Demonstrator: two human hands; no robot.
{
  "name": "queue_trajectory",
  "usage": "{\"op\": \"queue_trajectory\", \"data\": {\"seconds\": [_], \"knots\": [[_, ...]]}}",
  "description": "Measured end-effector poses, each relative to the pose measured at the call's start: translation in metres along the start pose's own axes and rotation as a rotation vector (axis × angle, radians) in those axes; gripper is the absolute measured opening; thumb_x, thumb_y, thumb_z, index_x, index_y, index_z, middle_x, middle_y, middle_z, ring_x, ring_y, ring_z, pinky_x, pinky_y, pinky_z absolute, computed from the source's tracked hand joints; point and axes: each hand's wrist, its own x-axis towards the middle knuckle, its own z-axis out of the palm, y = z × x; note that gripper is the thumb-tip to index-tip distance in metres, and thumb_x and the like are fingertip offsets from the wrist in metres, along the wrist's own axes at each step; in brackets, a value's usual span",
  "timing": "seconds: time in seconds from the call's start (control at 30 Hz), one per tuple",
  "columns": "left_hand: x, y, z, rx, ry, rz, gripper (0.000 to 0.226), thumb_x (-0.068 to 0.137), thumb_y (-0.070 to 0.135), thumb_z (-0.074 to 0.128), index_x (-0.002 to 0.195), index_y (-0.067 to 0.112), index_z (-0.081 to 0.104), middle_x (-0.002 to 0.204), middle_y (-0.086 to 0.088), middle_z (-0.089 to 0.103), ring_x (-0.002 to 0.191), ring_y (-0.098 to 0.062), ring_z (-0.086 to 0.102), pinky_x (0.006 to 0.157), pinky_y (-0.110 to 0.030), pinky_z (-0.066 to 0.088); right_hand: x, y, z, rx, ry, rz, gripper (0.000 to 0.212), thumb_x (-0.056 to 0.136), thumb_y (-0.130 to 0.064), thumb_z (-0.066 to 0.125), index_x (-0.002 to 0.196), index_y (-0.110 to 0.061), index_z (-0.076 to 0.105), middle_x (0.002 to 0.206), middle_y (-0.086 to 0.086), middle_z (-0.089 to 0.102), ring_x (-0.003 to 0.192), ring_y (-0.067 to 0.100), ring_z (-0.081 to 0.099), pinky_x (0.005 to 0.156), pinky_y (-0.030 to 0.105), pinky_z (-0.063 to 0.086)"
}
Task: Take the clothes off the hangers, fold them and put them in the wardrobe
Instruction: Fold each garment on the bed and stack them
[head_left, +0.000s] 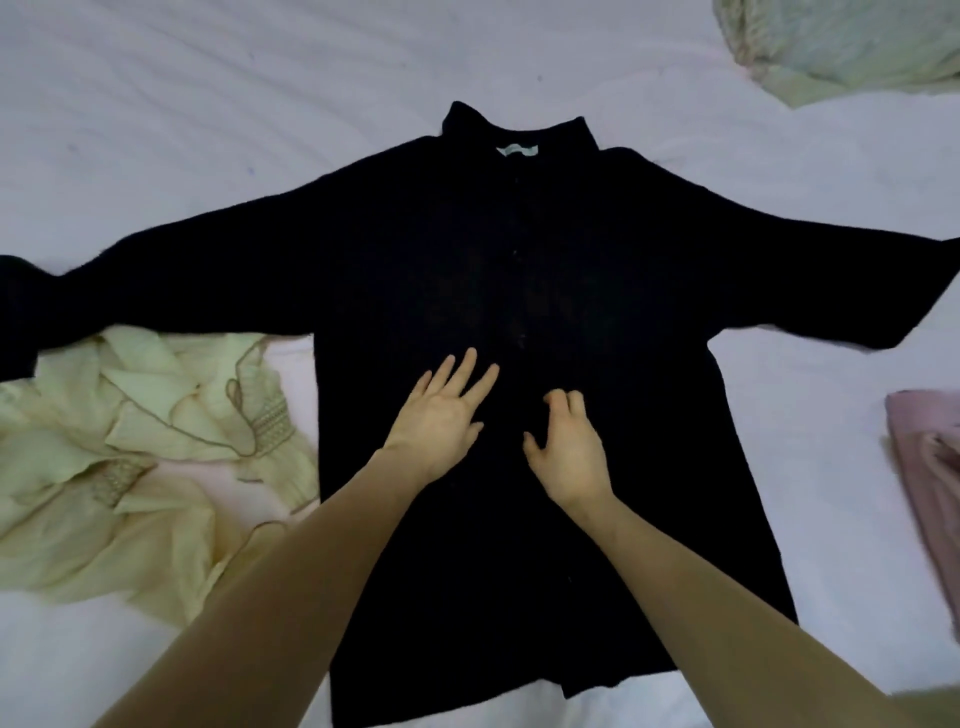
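Note:
A black collared shirt (519, 249) lies flat and face up on the white bed sheet (208, 104), with both sleeves spread out to the sides and the collar at the far end. My left hand (441, 415) rests flat on the shirt's front, fingers straight and spread. My right hand (566, 447) sits just to its right on the shirt, near the button line. Its fingers are curled at the cloth. Whether they pinch any fabric does not show. No hanger is in view.
A crumpled cream garment (140, 457) lies at the left, partly under the shirt's left sleeve. A pale green garment (841, 47) is heaped at the far right corner. A folded pink garment (930, 478) sits at the right edge.

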Motion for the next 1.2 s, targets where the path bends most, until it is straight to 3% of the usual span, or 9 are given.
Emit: {"op": "queue_trajectory", "data": {"seconds": [0.2, 0.33, 0.4, 0.53, 0.63, 0.83, 1.07, 1.13, 1.2], "knots": [[-0.004, 0.003, 0.006, 0.249, -0.132, 0.154, 0.065, 0.1, 0.03, 0.045, 0.155, 0.025, 0.01, 0.162, -0.002, -0.008, 0.145, -0.028, -0.021, 0.118, -0.04, -0.01, 0.021, -0.009, 0.0, 0.128, 0.121, 0.129, 0.02, 0.096, -0.019, 0.054, 0.114, -0.015, 0.048, 0.095, 0.0, 0.062, 0.069, 0.011, 0.059, 0.057, 0.025, 0.047], [0.004, 0.011, -0.004, 0.201, -0.172, 0.145, 0.062, 0.096, 0.027, 0.053, 0.152, 0.023, 0.026, 0.162, -0.004, 0.002, 0.148, -0.023, -0.012, 0.119, -0.035, -0.004, 0.023, -0.012, -0.007, 0.176, 0.177, -0.032, 0.006, 0.096, -0.012, 0.053, 0.091, -0.016, 0.053, 0.082, -0.003, 0.059, 0.064, 0.009, 0.056, 0.056, 0.025, 0.049], [0.003, 0.015, -0.002, 0.094, -0.2, 0.092, 0.062, 0.096, 0.023, 0.054, 0.151, 0.022, 0.027, 0.162, -0.004, 0.001, 0.149, -0.018, -0.005, 0.121, -0.035, 0.011, 0.015, -0.006, 0.0, 0.207, 0.139, -0.116, 0.007, 0.095, -0.008, 0.053, 0.092, -0.014, 0.056, 0.089, -0.005, 0.056, 0.071, 0.008, 0.055, 0.065, 0.024, 0.052], [-0.014, 0.026, 0.009, 0.013, -0.223, 0.036, 0.064, 0.098, 0.026, 0.052, 0.153, 0.021, 0.021, 0.162, -0.003, 0.0, 0.149, -0.019, -0.001, 0.118, -0.039, 0.024, -0.005, 0.014, 0.006, 0.204, -0.188, -0.176, 0.024, 0.093, -0.006, 0.056, 0.116, -0.009, 0.062, 0.12, -0.002, 0.053, 0.102, 0.01, 0.056, 0.093, 0.019, 0.046], [-0.037, 0.039, 0.022, -0.006, -0.249, 0.001, 0.074, 0.096, 0.039, 0.053, 0.154, 0.02, 0.011, 0.162, -0.005, -0.002, 0.149, -0.024, -0.001, 0.119, -0.039, 0.021, -0.032, 0.022, -0.008, 0.312, -0.108, -0.139, 0.022, 0.096, -0.012, 0.054, 0.117, -0.013, 0.061, 0.116, -0.004, 0.057, 0.101, 0.008, 0.058, 0.089, 0.019, 0.047], [-0.107, 0.08, 0.063, 0.07, -0.256, -0.045, 0.092, 0.091, 0.055, 0.054, 0.154, 0.021, -0.003, 0.162, -0.005, -0.01, 0.148, -0.029, -0.012, 0.122, -0.04, 0.009, -0.123, 0.081, -0.016, 0.028, -0.077, -0.301, 0.006, 0.094, -0.022, 0.057, 0.099, -0.018, 0.059, 0.093, -0.01, 0.054, 0.087, 0.007, 0.053, 0.071, 0.019, 0.045], [-0.17, 0.126, 0.119, 0.154, -0.181, -0.073, 0.102, 0.089, 0.057, 0.054, 0.153, 0.014, -0.012, 0.159, -0.009, -0.019, 0.149, -0.019, -0.01, 0.122, -0.033, 0.004, -0.189, 0.138, 0.002, -0.329, -0.313, -0.576, 0.06, 0.083, -0.04, 0.067, 0.134, -0.015, 0.048, 0.136, 0.001, 0.044, 0.122, 0.02, 0.044, 0.1, 0.032, 0.04], [-0.173, 0.136, 0.128, 0.147, -0.132, -0.111, 0.096, 0.091, 0.049, 0.056, 0.154, 0.013, -0.008, 0.161, -0.007, -0.013, 0.149, -0.02, -0.003, 0.121, -0.03, 0.014, -0.192, 0.139, 0.01, -0.388, -0.201, -0.655, 0.049, 0.079, -0.027, 0.07, 0.124, -0.014, 0.055, 0.124, 0.004, 0.053, 0.106, 0.023, 0.054, 0.087, 0.034, 0.047], [-0.171, 0.141, 0.133, 0.179, -0.003, -0.103, 0.079, 0.093, 0.035, 0.056, 0.154, 0.013, 0.009, 0.16, -0.007, 0.011, 0.145, -0.022, 0.019, 0.112, -0.029, 0.031, -0.19, 0.133, 0.016, -0.372, -0.066, -0.694, 0.035, 0.077, -0.013, 0.068, 0.111, -0.013, 0.059, 0.103, 0.003, 0.059, 0.085, 0.022, 0.058, 0.069, 0.032, 0.049]]}}
